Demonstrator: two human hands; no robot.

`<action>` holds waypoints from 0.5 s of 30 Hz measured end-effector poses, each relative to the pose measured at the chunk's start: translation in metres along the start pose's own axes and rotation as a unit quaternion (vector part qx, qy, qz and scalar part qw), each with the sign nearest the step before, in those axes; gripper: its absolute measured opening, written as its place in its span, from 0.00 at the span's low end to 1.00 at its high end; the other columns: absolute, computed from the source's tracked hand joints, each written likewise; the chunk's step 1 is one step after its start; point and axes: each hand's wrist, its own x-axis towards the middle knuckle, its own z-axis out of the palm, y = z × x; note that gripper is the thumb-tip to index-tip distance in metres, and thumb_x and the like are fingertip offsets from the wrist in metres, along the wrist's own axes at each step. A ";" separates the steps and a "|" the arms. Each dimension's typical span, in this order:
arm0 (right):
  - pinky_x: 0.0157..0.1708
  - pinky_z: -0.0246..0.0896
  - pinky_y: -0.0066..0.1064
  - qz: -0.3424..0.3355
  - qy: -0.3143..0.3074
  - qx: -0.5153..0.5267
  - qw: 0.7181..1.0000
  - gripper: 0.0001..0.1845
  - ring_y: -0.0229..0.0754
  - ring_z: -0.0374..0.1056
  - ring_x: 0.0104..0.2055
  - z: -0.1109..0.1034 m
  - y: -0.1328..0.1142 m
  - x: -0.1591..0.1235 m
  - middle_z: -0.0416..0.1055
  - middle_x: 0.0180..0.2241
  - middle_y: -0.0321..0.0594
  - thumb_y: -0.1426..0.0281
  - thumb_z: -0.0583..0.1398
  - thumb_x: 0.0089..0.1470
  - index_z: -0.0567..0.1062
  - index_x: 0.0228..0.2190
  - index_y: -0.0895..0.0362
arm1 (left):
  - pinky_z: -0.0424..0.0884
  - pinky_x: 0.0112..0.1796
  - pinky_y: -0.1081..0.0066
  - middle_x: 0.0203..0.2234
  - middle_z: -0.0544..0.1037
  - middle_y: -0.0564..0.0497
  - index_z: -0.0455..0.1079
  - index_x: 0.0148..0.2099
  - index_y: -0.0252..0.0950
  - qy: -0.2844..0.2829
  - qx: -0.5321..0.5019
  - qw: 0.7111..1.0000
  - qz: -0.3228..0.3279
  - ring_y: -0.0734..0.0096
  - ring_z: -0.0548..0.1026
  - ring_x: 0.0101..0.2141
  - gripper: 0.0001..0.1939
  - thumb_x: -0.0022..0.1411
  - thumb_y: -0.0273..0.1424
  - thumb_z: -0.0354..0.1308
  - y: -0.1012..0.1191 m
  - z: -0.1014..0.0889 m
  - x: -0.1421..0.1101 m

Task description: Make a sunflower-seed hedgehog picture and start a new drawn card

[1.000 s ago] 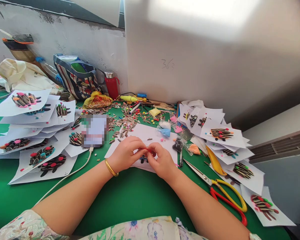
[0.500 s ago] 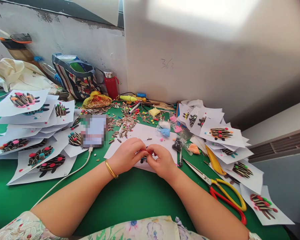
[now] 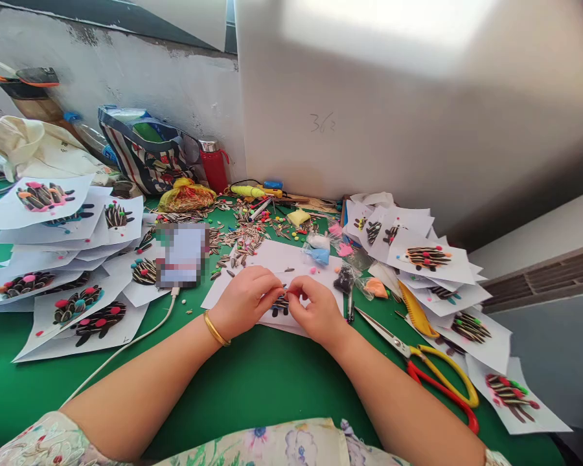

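Over a white sheet of paper (image 3: pixel 267 255) my left hand (image 3: pixel 247 298) and my right hand (image 3: pixel 318 310) face each other, fingertips almost meeting. Both are closed in a pinch; what lies in the fingertips is too small and covered to make out. Just beneath them a figure of striped sunflower seeds (image 3: pixel 280 307) with dark feet shows on the paper, partly hidden by my fingers. Loose sunflower seeds (image 3: pixel 245 239) lie at the sheet's upper left. Bags of blue clay (image 3: pixel 319 256) and black clay (image 3: pixel 343 279) sit along its right side.
Stacked papers with seed figures stand left (image 3: pixel 39 255) and right (image 3: pixel 427 259). Scissors (image 3: pixel 408 349) lie by my right forearm. A phone (image 3: pixel 182 255) with a white cable (image 3: pixel 140 330) lies left. A red flask (image 3: pixel 214 167) and striped bag (image 3: pixel 148 152) stand behind.
My fingertips have drawn slightly apart, and more of the seed figure shows between them. The red bit seen between my fingers before is no longer clearly visible.
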 end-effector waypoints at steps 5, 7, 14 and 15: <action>0.34 0.62 0.30 0.032 0.053 -0.009 0.998 0.09 0.37 0.65 0.30 -0.017 0.015 0.005 0.73 0.32 0.36 0.71 0.56 0.56 0.73 0.39 0.54 | 0.70 0.43 0.68 0.36 0.80 0.49 0.74 0.45 0.38 0.060 -0.056 0.995 -0.053 0.68 0.75 0.39 0.09 0.66 0.31 0.55 -0.005 0.003 0.000; 0.37 0.64 0.32 0.034 0.060 -0.018 0.997 0.13 0.39 0.68 0.33 -0.024 0.022 0.008 0.75 0.36 0.38 0.69 0.56 0.58 0.74 0.45 0.53 | 0.71 0.44 0.69 0.40 0.80 0.49 0.74 0.48 0.39 0.065 -0.076 0.992 -0.077 0.69 0.77 0.40 0.11 0.66 0.31 0.54 -0.008 0.004 0.000; 0.37 0.66 0.32 0.079 0.039 0.025 0.996 0.11 0.41 0.71 0.34 -0.028 0.027 0.009 0.76 0.34 0.38 0.66 0.60 0.57 0.76 0.41 0.54 | 0.73 0.38 0.70 0.35 0.82 0.52 0.77 0.44 0.39 0.029 -0.101 0.979 -0.177 0.68 0.79 0.35 0.12 0.64 0.38 0.56 -0.011 0.004 0.001; 0.35 0.66 0.32 0.083 0.032 0.032 0.996 0.10 0.40 0.70 0.32 -0.027 0.026 0.009 0.76 0.32 0.37 0.65 0.61 0.56 0.76 0.40 0.54 | 0.72 0.36 0.70 0.34 0.82 0.52 0.77 0.42 0.39 0.029 -0.098 0.978 -0.184 0.68 0.78 0.34 0.11 0.62 0.38 0.57 -0.011 0.003 0.002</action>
